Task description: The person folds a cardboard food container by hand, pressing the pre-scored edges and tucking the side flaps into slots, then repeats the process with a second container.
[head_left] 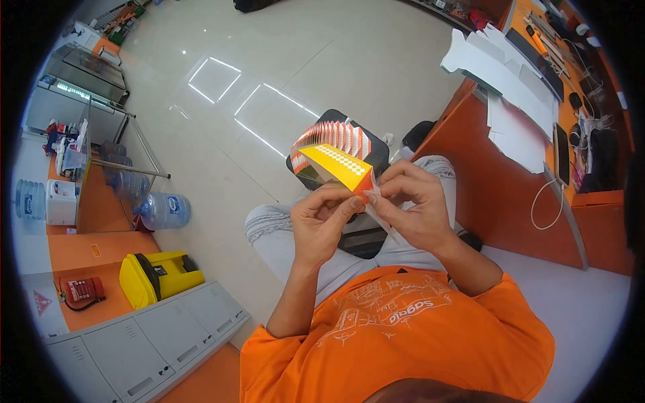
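Observation:
A yellow paper piece with a white checked strip and a red-orange end stands folded between my hands. My left hand pinches its lower red edge between thumb and fingers. My right hand is closed on a thin whitish strip beside the red end; its exact shape is unclear. Just beyond, a row of folded red-and-white paper pieces curves over a dark stool in front of my knees.
An orange desk with papers, a phone and a white cable stands at the right. At the left are water bottles, a yellow bin, a fire extinguisher and grey lockers.

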Tool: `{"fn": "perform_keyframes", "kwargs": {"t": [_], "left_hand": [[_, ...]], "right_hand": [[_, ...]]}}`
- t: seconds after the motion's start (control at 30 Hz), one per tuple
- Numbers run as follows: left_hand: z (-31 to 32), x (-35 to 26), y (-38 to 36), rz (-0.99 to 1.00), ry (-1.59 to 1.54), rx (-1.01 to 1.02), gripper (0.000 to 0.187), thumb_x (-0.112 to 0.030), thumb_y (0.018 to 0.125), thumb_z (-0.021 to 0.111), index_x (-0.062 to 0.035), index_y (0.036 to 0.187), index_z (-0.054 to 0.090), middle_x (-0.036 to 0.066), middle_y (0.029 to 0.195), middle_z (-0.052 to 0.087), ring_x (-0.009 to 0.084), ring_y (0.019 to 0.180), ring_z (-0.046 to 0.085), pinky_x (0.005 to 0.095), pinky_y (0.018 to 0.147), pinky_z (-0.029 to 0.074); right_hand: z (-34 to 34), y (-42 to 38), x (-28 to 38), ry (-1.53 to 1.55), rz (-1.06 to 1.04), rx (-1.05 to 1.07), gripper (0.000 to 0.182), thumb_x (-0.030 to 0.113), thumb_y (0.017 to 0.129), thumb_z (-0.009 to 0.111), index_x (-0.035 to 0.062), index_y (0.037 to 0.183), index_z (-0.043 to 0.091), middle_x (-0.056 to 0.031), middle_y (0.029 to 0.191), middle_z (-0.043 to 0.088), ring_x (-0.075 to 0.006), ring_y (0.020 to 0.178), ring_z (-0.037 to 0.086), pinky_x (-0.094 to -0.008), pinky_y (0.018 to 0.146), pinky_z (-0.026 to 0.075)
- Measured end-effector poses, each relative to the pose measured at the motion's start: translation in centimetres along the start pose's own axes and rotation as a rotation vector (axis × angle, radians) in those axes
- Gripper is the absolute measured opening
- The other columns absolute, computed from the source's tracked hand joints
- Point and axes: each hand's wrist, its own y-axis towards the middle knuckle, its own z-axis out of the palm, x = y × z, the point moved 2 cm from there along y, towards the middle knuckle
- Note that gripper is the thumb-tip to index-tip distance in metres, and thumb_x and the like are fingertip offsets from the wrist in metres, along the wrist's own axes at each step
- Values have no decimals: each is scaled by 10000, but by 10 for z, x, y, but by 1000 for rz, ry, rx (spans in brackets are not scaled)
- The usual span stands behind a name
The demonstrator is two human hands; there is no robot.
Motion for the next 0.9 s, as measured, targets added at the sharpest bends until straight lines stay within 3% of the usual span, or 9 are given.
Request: {"fn": "perform_keyframes", "kwargs": {"t": [0.07, 0.3, 0.4, 0.47, 0.57, 0.7, 0.77, 0.9], "left_hand": [[-1, -3, -1, 15, 17, 12, 118, 49, 912, 736, 72, 1025, 708, 120, 1008, 719, 151, 886, 701, 260, 761, 559], [-2, -10, 7, 94, 105, 94, 132, 59, 914, 726, 72, 1046, 720, 132, 1019, 715, 162, 888, 699, 265, 781, 565], [-6, -13, 8, 96, 94, 93, 145, 75, 916, 712, 73, 1060, 721, 140, 1034, 713, 171, 894, 704, 271, 793, 576], [-5, -14, 6, 34, 91, 83, 139, 88, 916, 701, 77, 1053, 718, 143, 1040, 711, 174, 890, 707, 266, 796, 582], [-2, -11, 9, 68, 88, 96, 119, 87, 917, 700, 81, 1036, 712, 139, 1053, 705, 171, 887, 710, 267, 798, 585], [-2, -11, 7, 84, 98, 123, 116, 85, 918, 702, 80, 1034, 699, 130, 1058, 699, 171, 911, 716, 269, 807, 587], [-1, -11, 8, 154, 145, 58, 155, 75, 917, 711, 74, 1069, 682, 123, 1074, 695, 175, 957, 720, 276, 833, 587], [0, -9, 6, 212, 181, 52, 220, 54, 917, 724, 66, 1130, 667, 130, 1133, 689, 189, 1011, 719, 282, 887, 579]], "right_hand": [[-3, 0, -3, 70, 133, 63, 96, 29, 882, 753, -53, 871, 706, -53, 874, 623, -70, 733, 634, -190, 591, 545], [0, 1, 0, 81, 84, 59, 88, 29, 904, 743, -55, 907, 719, -55, 906, 624, -76, 709, 620, -205, 572, 512], [-7, 4, 6, 37, 28, 145, 99, 22, 918, 734, -45, 989, 748, -55, 920, 626, -90, 738, 625, -229, 610, 510], [-12, 5, 10, 7, 149, 202, 139, 58, 917, 756, -6, 1039, 774, -41, 945, 644, -122, 851, 594, -260, 712, 474], [-12, 7, 11, 101, 173, 255, 151, 71, 916, 762, 12, 1054, 784, -38, 947, 650, -119, 859, 598, -254, 728, 479], [-13, 8, 1, 187, 200, 257, 157, 62, 914, 762, 23, 1064, 789, -42, 968, 672, -116, 868, 609, -253, 733, 480], [-12, 9, 1, 39, 30, 182, 170, 26, 908, 758, 1, 1075, 778, -78, 1004, 694, -113, 829, 667, -224, 693, 533], [-10, 6, 2, 133, 110, 139, 194, 35, 909, 760, 20, 1102, 779, -91, 1042, 711, -121, 876, 684, -213, 748, 549]]}}
